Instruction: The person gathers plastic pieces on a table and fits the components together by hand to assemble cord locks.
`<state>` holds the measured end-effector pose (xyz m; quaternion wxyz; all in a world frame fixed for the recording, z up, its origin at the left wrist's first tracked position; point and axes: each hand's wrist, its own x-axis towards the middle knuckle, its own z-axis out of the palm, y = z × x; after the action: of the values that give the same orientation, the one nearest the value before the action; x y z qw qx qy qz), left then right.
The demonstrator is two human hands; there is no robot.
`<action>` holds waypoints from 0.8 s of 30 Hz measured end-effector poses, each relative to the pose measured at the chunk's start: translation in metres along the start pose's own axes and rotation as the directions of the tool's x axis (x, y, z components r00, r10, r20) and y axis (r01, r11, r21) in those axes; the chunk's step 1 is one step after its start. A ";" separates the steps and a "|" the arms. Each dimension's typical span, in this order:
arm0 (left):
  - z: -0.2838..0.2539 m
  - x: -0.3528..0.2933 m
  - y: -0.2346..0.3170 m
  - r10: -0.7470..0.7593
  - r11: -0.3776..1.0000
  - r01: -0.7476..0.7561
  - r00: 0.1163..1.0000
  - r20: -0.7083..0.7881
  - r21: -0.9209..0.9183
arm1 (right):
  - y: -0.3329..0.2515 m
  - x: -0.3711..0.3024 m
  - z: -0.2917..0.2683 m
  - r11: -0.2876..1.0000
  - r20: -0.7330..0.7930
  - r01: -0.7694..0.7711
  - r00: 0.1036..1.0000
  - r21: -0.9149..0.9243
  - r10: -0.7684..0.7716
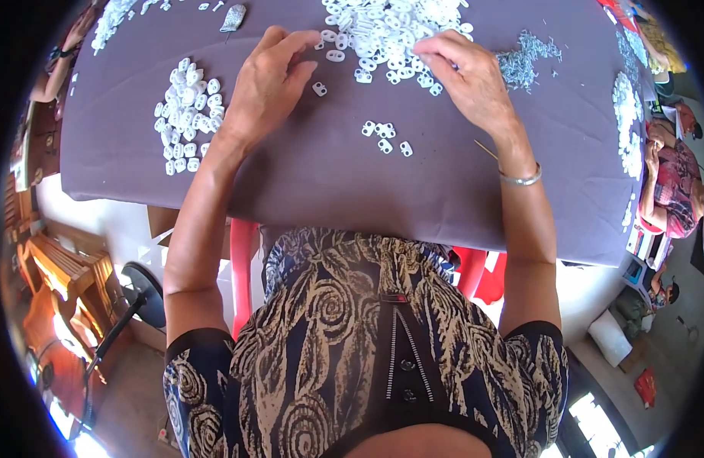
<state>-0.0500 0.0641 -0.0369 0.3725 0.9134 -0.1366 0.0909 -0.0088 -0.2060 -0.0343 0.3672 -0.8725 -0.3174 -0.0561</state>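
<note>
Two bare hands work over a purple cloth (314, 183) that covers the table, both reaching toward white plastic pieces. At far left, a sorted pile (185, 114) of small white pieces lies on the cloth, just beside the left wrist and apart from it. Left hand (266, 84) rests palm down, fingers bent and loosely curled; thumb and forefinger tips nearly meet at the near edge of the main heap (390, 34), and whether they pinch a piece cannot be told. One single white piece (320, 89) lies just right of the left thumb, not touched. Below and between the hands, a small cluster (385, 137) of about five white pieces sits alone on the cloth. Right hand (466, 76) lies palm down on the heap's right edge, fingers bent, tips pressed among the pieces; a definite hold cannot be told. A silver bangle (520, 179) circles the right wrist. Right of that hand, a grey pile (526, 61) of small metal bits lies near, not touching.
</note>
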 end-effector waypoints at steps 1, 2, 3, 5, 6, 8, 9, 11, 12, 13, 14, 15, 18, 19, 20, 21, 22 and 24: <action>0.002 -0.006 0.001 -0.007 1.000 0.007 1.000 0.011 -0.001 | -0.005 -0.008 0.000 1.000 0.004 -0.010 1.000 0.007 0.010; 0.004 -0.011 0.001 0.000 1.000 0.000 1.000 -0.014 -0.007 | -0.010 -0.016 0.000 0.997 -0.006 -0.043 0.999 0.061 0.043; 0.006 -0.017 0.001 0.005 1.000 -0.005 0.999 -0.038 -0.012 | -0.014 -0.024 0.001 0.990 -0.014 -0.076 0.997 0.116 0.078; 0.010 -0.025 0.009 -0.021 0.997 0.019 1.000 -0.019 -0.079 | -0.025 -0.032 0.002 0.988 0.005 -0.113 0.994 0.107 0.113; 0.012 -0.029 0.013 -0.038 0.989 0.036 0.999 -0.012 -0.144 | -0.030 -0.038 0.005 0.993 0.032 -0.084 0.996 0.084 0.081; 0.015 -0.034 0.019 -0.025 0.985 0.024 1.000 -0.003 -0.172 | -0.029 -0.044 0.010 0.997 0.069 -0.017 0.998 0.070 0.012; 0.016 -0.037 0.022 -0.008 0.979 0.008 1.000 0.001 -0.201 | -0.030 -0.047 0.012 0.997 0.071 -0.018 0.997 0.072 0.013; 0.017 -0.040 0.025 -0.040 0.978 0.047 0.998 0.041 -0.202 | -0.037 -0.052 0.016 0.988 0.106 -0.085 0.992 0.127 0.071; 0.019 -0.042 0.025 -0.044 0.974 0.050 0.998 0.033 -0.220 | -0.038 -0.051 0.019 0.988 0.107 -0.085 0.992 0.128 0.071; 0.021 -0.043 0.025 -0.044 0.970 0.049 0.999 0.026 -0.238 | -0.039 -0.051 0.021 0.992 0.117 -0.073 0.991 0.100 0.061; 0.022 -0.043 0.026 -0.041 0.970 0.047 0.999 0.027 -0.239 | -0.040 -0.050 0.024 0.996 0.127 -0.060 0.991 0.071 0.051; 0.023 -0.043 0.027 -0.034 0.968 0.038 0.999 0.020 -0.248 | -0.040 -0.049 0.027 0.996 0.125 -0.060 0.991 0.070 0.051; 0.028 -0.036 0.035 -0.008 0.962 0.008 1.000 0.001 -0.273 | -0.039 -0.044 0.030 0.999 0.156 -0.038 0.987 0.001 0.038; 0.029 -0.034 0.038 0.002 0.958 -0.004 1.000 -0.007 -0.287 | -0.039 -0.043 0.030 1.000 0.178 -0.004 0.984 -0.013 0.006; 0.030 -0.031 0.041 0.009 0.958 -0.011 1.000 -0.009 -0.285 | -0.038 -0.041 0.029 0.999 0.200 0.030 0.979 -0.027 -0.024; 0.031 -0.027 0.045 0.028 0.956 -0.029 1.000 -0.010 -0.292 | -0.036 -0.040 0.028 0.999 0.193 0.033 0.981 -0.031 -0.026; 0.032 -0.022 0.047 0.049 0.953 -0.051 0.999 -0.012 -0.298 | -0.032 -0.038 0.027 1.000 0.191 0.016 0.981 -0.007 -0.014; 0.038 -0.014 0.049 0.040 0.939 -0.038 0.999 0.001 -0.343 | -0.028 -0.035 0.024 1.000 0.177 0.004 0.984 0.007 -0.005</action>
<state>-0.0760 0.0065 -0.0357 0.5233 0.8321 -0.1699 0.0695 -0.0562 -0.1930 -0.0461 0.3404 -0.8721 -0.3509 0.0217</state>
